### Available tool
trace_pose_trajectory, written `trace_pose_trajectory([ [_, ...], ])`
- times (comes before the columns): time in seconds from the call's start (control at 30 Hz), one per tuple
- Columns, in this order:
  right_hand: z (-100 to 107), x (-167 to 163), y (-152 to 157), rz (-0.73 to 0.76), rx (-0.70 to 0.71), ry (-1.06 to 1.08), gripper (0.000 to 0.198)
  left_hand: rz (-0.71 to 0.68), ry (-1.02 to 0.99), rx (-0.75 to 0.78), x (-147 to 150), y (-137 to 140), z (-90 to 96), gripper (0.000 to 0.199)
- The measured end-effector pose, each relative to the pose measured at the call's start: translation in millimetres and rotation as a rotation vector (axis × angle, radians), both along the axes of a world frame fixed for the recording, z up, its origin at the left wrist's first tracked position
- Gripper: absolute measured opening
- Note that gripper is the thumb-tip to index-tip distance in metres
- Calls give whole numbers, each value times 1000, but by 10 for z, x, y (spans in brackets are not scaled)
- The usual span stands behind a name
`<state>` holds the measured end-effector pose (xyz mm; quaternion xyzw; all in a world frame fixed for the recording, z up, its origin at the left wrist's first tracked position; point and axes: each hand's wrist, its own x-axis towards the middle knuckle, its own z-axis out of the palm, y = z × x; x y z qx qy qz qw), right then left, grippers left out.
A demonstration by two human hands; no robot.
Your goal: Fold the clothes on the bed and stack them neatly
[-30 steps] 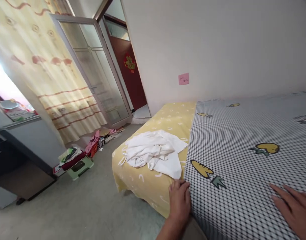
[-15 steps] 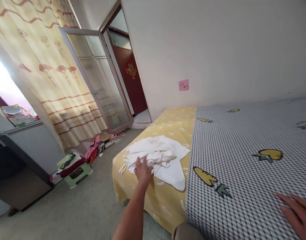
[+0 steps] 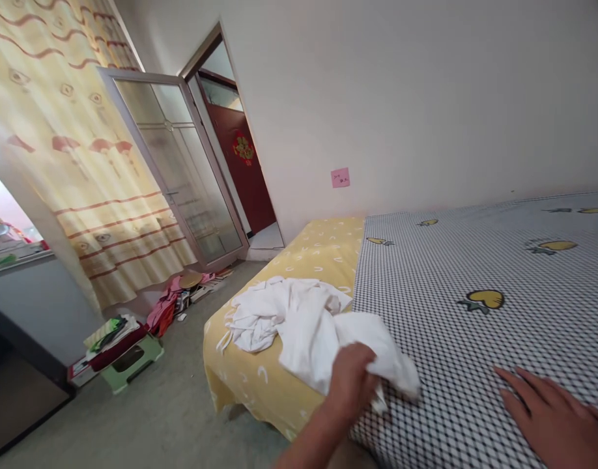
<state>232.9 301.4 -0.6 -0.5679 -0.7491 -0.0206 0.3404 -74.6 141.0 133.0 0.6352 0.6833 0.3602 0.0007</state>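
Right now, a crumpled white cloth [image 3: 306,326] is lying near the close corner of the yellow cover [image 3: 323,251], one end spilling over onto the black-and-white checked cover [image 3: 421,280] beside it. I am gripping that end with my left hand [image 3: 352,378], my fingers curling around the fabric. My right hand [image 3: 555,413] is lying open on the checked cover, palm down and fingers a little apart, well apart from the cloth. Yellow motifs with green tips are dotting the checks around it. Beyond the covers, a pink note [image 3: 341,178] is sticking to the pale wall [image 3: 401,98]. Off to my left, a light green stool [image 3: 130,371] is standing on the grey floor [image 3: 167,423], bearing folded fabrics [image 3: 108,335]. Farther back, a patterned curtain [image 3: 84,156] is hanging beside a glass door [image 3: 184,172], which is standing open, with a dark red door [image 3: 250,189] showing through the doorway.
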Motion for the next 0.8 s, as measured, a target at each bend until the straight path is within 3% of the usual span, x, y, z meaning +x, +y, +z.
trace_pose_trajectory([
  [0.07, 196, -50, -114, 24, 49, -1, 75, -293, -7, -131, 384, -79, -359, 23],
  [0.1, 283, -70, -161, 33, 54, -14, 70, -361, -17, -197, 551, -113, -517, 19],
  [0.17, 421, -96, -234, 24, 14, -54, 62, -355, -98, -277, 819, -173, -751, 16],
  [0.23, 508, -105, -277, 9, -39, -92, 59, -243, -276, -240, 982, -230, -867, 14],
  [0.33, 555, -97, -299, 14, -66, -138, 58, -116, -593, -106, 1013, -332, -860, 10],
  [0.43, 538, -83, -290, 16, -79, -145, 61, 52, -720, -75, 803, -443, -725, 11],
  [0.6, 522, -77, -282, 29, -103, -154, 62, 464, -410, 115, 251, -552, -481, 36],
  [0.7, 560, -89, -302, 14, -98, -162, 59, 644, -256, -20, 66, -584, -487, 61],
  [0.8, 607, -106, -322, 7, -90, -176, 57, 649, -294, -125, 12, -624, -578, 69],
])
